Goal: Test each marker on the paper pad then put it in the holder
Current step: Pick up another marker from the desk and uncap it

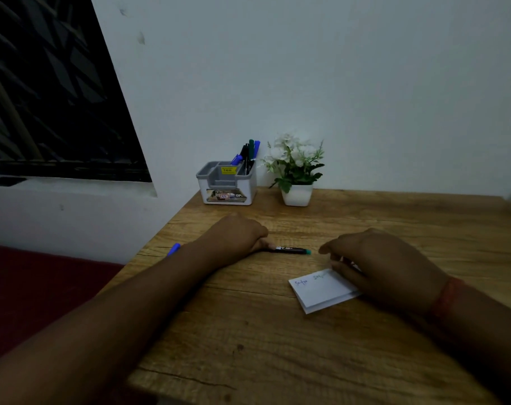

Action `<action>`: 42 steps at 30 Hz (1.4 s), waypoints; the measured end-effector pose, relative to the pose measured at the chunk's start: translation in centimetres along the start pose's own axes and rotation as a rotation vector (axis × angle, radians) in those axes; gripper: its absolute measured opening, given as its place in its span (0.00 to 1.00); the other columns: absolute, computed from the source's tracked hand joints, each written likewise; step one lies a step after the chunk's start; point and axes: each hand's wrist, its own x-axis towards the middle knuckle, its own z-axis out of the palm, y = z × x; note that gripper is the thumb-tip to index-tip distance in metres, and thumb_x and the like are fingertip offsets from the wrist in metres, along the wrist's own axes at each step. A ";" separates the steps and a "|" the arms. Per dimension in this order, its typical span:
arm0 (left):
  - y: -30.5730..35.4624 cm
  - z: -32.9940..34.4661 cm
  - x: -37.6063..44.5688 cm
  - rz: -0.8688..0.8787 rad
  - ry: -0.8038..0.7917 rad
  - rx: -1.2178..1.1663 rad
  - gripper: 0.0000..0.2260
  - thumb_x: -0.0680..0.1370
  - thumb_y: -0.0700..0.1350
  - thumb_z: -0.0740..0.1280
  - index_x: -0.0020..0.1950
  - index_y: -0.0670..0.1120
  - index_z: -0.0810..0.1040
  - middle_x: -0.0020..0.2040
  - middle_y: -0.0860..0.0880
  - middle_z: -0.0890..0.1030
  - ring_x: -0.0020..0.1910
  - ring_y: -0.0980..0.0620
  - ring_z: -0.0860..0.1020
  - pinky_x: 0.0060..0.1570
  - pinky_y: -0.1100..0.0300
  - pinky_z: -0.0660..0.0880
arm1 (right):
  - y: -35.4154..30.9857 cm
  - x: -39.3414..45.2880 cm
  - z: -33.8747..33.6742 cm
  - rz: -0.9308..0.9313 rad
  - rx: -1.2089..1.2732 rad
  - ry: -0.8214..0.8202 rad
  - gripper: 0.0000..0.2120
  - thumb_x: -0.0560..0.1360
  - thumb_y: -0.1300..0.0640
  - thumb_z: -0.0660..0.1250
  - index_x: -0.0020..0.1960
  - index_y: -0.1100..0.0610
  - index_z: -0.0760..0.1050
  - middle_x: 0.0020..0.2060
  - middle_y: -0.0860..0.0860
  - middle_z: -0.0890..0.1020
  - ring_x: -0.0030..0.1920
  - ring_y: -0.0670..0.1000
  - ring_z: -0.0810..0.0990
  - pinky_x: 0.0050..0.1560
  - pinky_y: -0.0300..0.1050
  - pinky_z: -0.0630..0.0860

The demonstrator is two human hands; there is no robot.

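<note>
Fingers of your right hand (385, 264) lie loosely curled on the far edge of the paper pad (324, 290), pinning it; keep it pinned so the sheet stays flat. Your left hand (234, 238) closes on one end of the marker (290, 249), a black barrel with a teal tip lying flat on the table (248, 346). Lift it cleanly. Farther back, the holder (228, 185) already carries several markers.
</note>
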 end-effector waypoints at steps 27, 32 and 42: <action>8.6 -0.9 2.9 0.053 0.251 -0.958 0.12 0.84 0.50 0.59 0.43 0.52 0.76 0.31 0.55 0.78 0.34 0.52 0.79 0.34 0.63 0.70 | 0.9 0.8 1.1 0.481 1.431 0.416 0.05 0.75 0.66 0.71 0.50 0.67 0.77 0.39 0.57 0.85 0.41 0.54 0.86 0.46 0.48 0.84; 8.4 -1.2 2.8 0.059 0.178 -0.948 0.16 0.85 0.51 0.54 0.40 0.55 0.73 0.30 0.57 0.76 0.28 0.60 0.72 0.32 0.66 0.68 | 0.6 0.7 0.6 0.421 1.196 0.461 0.05 0.74 0.63 0.74 0.45 0.64 0.81 0.37 0.59 0.86 0.37 0.53 0.86 0.39 0.41 0.83; 6.3 -1.7 2.4 -0.151 0.119 -0.852 0.14 0.85 0.53 0.53 0.44 0.55 0.74 0.39 0.54 0.75 0.38 0.57 0.73 0.37 0.60 0.67 | 0.9 -0.3 -1.9 0.070 0.681 0.757 0.06 0.75 0.60 0.72 0.41 0.59 0.78 0.35 0.52 0.82 0.38 0.51 0.84 0.39 0.52 0.82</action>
